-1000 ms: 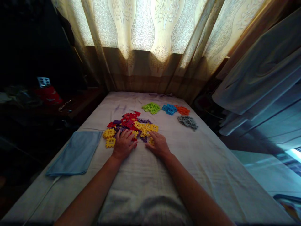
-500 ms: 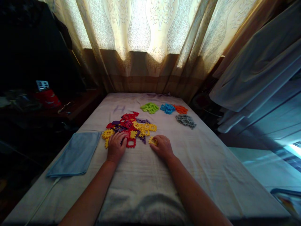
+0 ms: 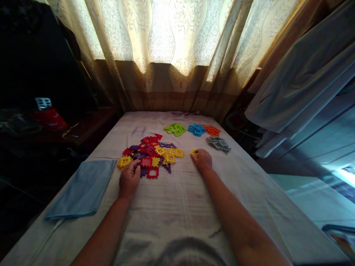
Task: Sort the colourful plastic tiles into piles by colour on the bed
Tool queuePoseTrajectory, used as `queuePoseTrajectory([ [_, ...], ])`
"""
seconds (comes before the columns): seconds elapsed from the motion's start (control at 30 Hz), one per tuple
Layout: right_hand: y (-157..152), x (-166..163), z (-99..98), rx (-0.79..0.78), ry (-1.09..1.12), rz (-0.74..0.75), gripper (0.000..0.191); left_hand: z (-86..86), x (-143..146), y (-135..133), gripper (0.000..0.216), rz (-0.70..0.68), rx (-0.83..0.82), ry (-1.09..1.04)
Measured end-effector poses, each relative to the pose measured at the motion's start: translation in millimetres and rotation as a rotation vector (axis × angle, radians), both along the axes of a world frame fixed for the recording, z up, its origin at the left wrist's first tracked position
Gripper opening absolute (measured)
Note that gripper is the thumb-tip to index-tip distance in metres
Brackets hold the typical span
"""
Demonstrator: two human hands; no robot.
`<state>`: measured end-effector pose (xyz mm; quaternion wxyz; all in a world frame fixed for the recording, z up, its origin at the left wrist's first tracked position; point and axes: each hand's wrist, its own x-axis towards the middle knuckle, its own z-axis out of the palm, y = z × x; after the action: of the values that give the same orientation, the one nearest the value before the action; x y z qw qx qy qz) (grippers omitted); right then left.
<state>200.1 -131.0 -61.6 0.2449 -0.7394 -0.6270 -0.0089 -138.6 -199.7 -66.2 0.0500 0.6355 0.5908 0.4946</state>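
Note:
My right hand [image 3: 202, 161] pinches a yellow interlocking building piece [image 3: 193, 152] above the sheet, to the right of a mixed pile. That pile holds red pieces [image 3: 149, 149], yellow pieces [image 3: 168, 153] and purple pieces [image 3: 166, 167], flat with notched edges, some with window-like openings. At its near left edge lies my left hand [image 3: 129, 180], fingers curled in around part of the pile; what is between them is hidden. A red square piece with an opening [image 3: 152, 173] lies just right of that hand.
Sorted heaps stand farther back: green pieces [image 3: 175, 129], blue pieces [image 3: 196, 129], orange pieces [image 3: 212, 130] and grey pieces [image 3: 218, 143]. A folded blue cloth [image 3: 81, 190] with a pale cord lies left on the sheet-covered surface [image 3: 177, 210]. Curtains hang behind.
My right hand has moved right and away from me with the yellow piece, leaving the pile's side. My left hand has shifted slightly left and nearer, its fingers more curled.

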Motion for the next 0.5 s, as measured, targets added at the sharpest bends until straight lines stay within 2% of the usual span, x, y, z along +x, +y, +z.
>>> queuePoseTrajectory([
  [0.17, -2, 3, -11.1, 0.062, 0.048, -0.048, 0.017, 1.5, 0, -1, 0.032, 0.011, -0.042, -0.012],
  [0.23, -4, 2, -12.1, 0.112, 0.064, -0.020, 0.018, 2.5, 0, -2, 0.031, 0.015, -0.054, -0.018],
  [0.37, -6, -11, -9.4, 0.175, 0.039, 0.172, 0.024, 2.7, 1, -2, 0.032, 0.018, -0.071, -0.038],
  [0.5, -8, -34, -5.7, 0.118, -0.043, 0.342, 0.043, 2.5, 1, -2, 0.032, 0.012, -0.069, -0.042],
])
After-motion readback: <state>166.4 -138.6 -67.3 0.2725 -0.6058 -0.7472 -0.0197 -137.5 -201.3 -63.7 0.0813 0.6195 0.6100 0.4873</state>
